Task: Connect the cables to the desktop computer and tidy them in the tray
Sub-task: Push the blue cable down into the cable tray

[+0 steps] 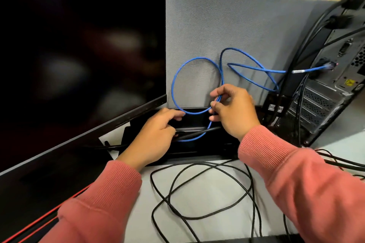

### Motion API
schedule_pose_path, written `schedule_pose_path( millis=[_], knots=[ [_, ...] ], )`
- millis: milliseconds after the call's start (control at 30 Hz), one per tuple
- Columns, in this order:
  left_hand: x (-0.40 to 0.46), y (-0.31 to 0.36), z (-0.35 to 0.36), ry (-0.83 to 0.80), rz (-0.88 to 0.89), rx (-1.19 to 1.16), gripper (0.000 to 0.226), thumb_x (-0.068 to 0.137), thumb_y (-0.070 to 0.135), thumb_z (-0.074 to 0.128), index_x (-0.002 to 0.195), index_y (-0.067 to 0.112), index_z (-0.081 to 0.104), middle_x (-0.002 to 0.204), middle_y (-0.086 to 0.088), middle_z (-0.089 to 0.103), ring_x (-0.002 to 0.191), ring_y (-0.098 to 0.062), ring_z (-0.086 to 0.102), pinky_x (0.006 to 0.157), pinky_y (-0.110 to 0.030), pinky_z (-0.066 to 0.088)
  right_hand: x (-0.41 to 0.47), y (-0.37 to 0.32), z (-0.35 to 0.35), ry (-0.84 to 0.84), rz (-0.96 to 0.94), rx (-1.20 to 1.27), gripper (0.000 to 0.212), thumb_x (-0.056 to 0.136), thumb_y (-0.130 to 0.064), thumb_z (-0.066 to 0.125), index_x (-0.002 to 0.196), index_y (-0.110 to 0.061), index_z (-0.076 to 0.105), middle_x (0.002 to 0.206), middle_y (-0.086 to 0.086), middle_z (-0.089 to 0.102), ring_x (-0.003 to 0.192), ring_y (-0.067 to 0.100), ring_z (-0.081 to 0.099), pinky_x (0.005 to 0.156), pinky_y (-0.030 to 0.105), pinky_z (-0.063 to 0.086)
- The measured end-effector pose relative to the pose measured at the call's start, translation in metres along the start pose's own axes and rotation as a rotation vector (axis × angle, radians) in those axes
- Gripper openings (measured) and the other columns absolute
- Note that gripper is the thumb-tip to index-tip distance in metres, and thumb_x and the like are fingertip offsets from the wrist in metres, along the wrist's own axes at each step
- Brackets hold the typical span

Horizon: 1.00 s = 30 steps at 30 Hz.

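Two hands are in view, both in pink ribbed sleeves. The right hand [234,108] pinches one blue network cable [197,59] between thumb and curled fingertips, at the spot where a round loop of it crosses itself. That loop stands up and to the left of the right hand, against the grey partition [246,21]. A second, flatter loop lies above and to the right of the hand, and from there the blue cable runs to its plug in the back of the one desktop computer [335,89], which stands tilted well to the right of the hand. Several black leads also hang from the computer's rear; their count is hard to make out.

The left hand [156,134] sits lower and just left of the right one, its fingers curled around what looks like one black cable [199,132] together with the bottom turn of the blue one, though the grip is partly hidden. Both hands hover over the one black tray [199,154] set against the partition.

Near the wrists, on the white desk [207,203], loose black cable [197,193] lies in overlapping loops. One dark monitor [79,55] fills the space left of the left hand
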State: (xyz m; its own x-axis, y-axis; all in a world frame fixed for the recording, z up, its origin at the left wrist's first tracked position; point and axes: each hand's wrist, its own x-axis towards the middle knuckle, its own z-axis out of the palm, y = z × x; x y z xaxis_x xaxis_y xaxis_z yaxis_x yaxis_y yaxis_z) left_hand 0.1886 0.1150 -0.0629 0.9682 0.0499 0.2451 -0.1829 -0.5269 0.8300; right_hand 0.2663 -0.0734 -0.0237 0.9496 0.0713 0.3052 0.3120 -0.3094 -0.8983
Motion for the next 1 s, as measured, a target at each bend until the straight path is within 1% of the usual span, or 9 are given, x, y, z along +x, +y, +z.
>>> schedule_pose_path(
  millis=[133,267,367,467,533,633,833,900,1000],
  knots=[
    [-0.001,-0.002,-0.002,-0.025,-0.023,0.007,0.056,0.088,-0.013,0.046,0.130,0.019,0.067,0.121,0.007,0.063,0.108,-0.007,0.058,0.102,-0.024,0.042,0.009,-0.018,0.006,0.084,-0.120,0.009,0.032,0.088,0.016,0.055,0.087,-0.015,0.061,0.086,0.014,0.059,0.064,0.018,0.065,0.055,0.034,0.062],
    [-0.003,0.003,-0.005,-0.032,-0.072,-0.100,0.048,0.088,0.004,0.047,0.121,0.029,0.071,0.116,0.011,0.068,0.108,0.000,0.059,0.089,-0.020,0.043,0.019,-0.032,0.009,0.126,-0.301,-0.123,0.033,0.084,0.012,0.056,0.083,-0.021,0.059,0.088,0.006,0.061,0.069,0.018,0.063,0.056,0.034,0.062],
    [-0.006,0.006,-0.008,-0.060,-0.076,-0.143,0.036,0.089,0.015,0.052,0.115,0.028,0.074,0.112,0.009,0.072,0.106,-0.004,0.064,0.089,-0.019,0.046,0.016,-0.024,0.004,-0.020,-0.247,-0.288,0.027,0.078,0.014,0.053,0.075,-0.012,0.060,0.074,0.012,0.064,0.064,0.027,0.066,0.061,0.046,0.062],
    [-0.007,0.005,-0.007,-0.073,-0.026,-0.065,0.020,0.096,0.012,0.065,0.109,0.024,0.075,0.100,0.006,0.074,0.092,-0.008,0.067,0.085,-0.019,0.050,0.009,-0.016,-0.005,-0.146,-0.166,-0.345,0.031,0.075,0.016,0.054,0.067,-0.013,0.062,0.068,0.018,0.067,0.067,0.033,0.072,0.059,0.043,0.064],
    [-0.010,0.005,-0.008,-0.077,-0.002,-0.059,0.006,0.094,0.025,0.071,0.099,0.026,0.075,0.092,0.008,0.074,0.085,-0.003,0.067,0.078,-0.014,0.049,0.007,-0.018,-0.011,-0.170,-0.182,-0.363,0.030,0.073,0.014,0.059,0.065,-0.014,0.066,0.064,0.013,0.068,0.061,0.026,0.072,0.056,0.039,0.063],
    [-0.012,0.006,-0.008,-0.031,0.014,-0.035,0.013,0.091,0.036,0.074,0.090,0.025,0.070,0.087,0.008,0.074,0.083,-0.006,0.067,0.076,-0.015,0.049,0.000,-0.020,-0.020,-0.250,-0.210,-0.447,0.027,0.071,0.009,0.070,0.065,-0.017,0.071,0.059,0.003,0.069,0.054,0.014,0.068,0.060,0.030,0.062],
    [-0.014,0.003,-0.007,0.020,0.077,0.068,0.010,0.099,0.033,0.062,0.097,0.028,0.052,0.089,0.014,0.066,0.082,-0.001,0.058,0.069,-0.008,0.038,-0.012,-0.012,-0.031,-0.457,-0.149,-0.610,0.027,0.069,-0.001,0.082,0.061,-0.025,0.074,0.054,-0.010,0.066,0.050,0.000,0.058,0.061,0.016,0.051],
    [-0.012,0.004,-0.007,-0.002,0.129,0.089,0.011,0.099,0.032,0.060,0.097,0.026,0.050,0.097,0.011,0.065,0.093,-0.006,0.059,0.076,-0.014,0.042,-0.011,-0.011,-0.029,-0.534,-0.133,-0.730,0.026,0.070,-0.005,0.082,0.062,-0.028,0.075,0.057,-0.008,0.068,0.057,0.003,0.063,0.065,0.018,0.052],
    [-0.010,0.007,-0.009,0.003,0.212,0.102,0.011,0.093,0.032,0.059,0.092,0.024,0.051,0.101,0.010,0.060,0.096,-0.022,0.058,0.089,-0.039,0.047,-0.008,-0.011,-0.021,-0.566,-0.114,-0.928,0.027,0.071,-0.006,0.075,0.061,-0.031,0.074,0.060,-0.012,0.066,0.071,0.008,0.067,0.072,0.022,0.053]
  ],
)
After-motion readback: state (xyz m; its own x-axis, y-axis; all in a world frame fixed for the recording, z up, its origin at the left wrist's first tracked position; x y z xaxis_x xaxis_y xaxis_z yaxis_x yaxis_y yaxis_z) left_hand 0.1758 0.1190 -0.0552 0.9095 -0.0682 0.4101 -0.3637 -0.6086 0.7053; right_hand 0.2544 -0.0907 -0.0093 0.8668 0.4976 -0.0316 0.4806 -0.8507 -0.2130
